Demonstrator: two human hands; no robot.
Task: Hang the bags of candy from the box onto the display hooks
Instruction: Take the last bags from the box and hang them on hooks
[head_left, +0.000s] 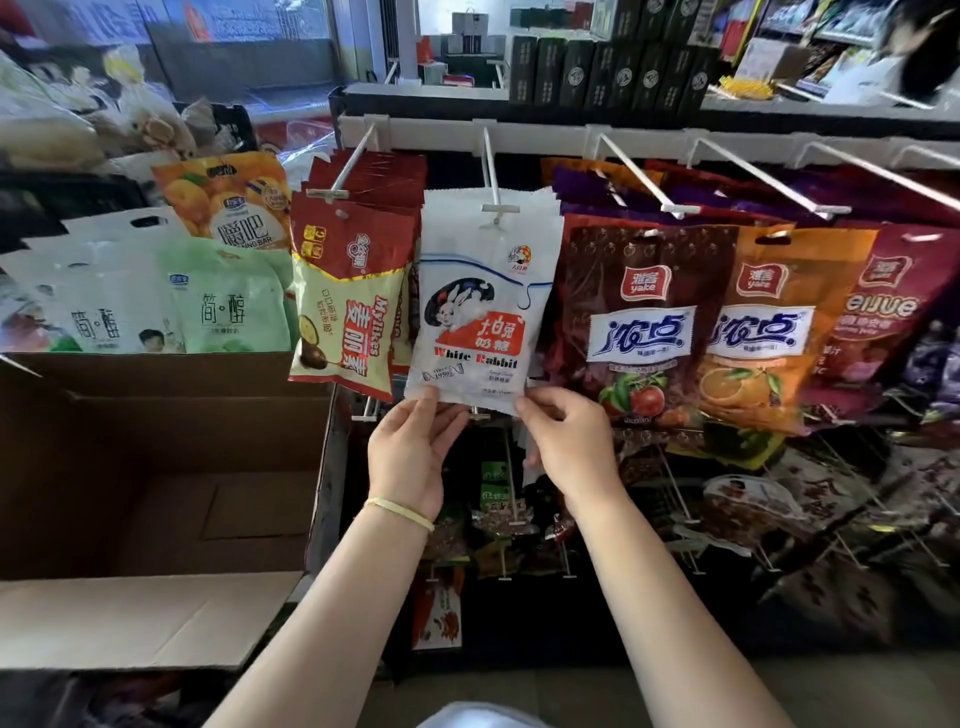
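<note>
Both hands hold the white candy bag by its lower corners: left hand pinching the left corner, right hand the right. It hangs on the white hook, seemingly before more bags. Open cardboard box sits near left.

White candy bag on hook

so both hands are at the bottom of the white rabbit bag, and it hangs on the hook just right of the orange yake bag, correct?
Not quite. The head view shows the White Rabbit bag hanging just right of the red Mylikes bag. Both hands, left and right, are at its bottom edge.
</note>
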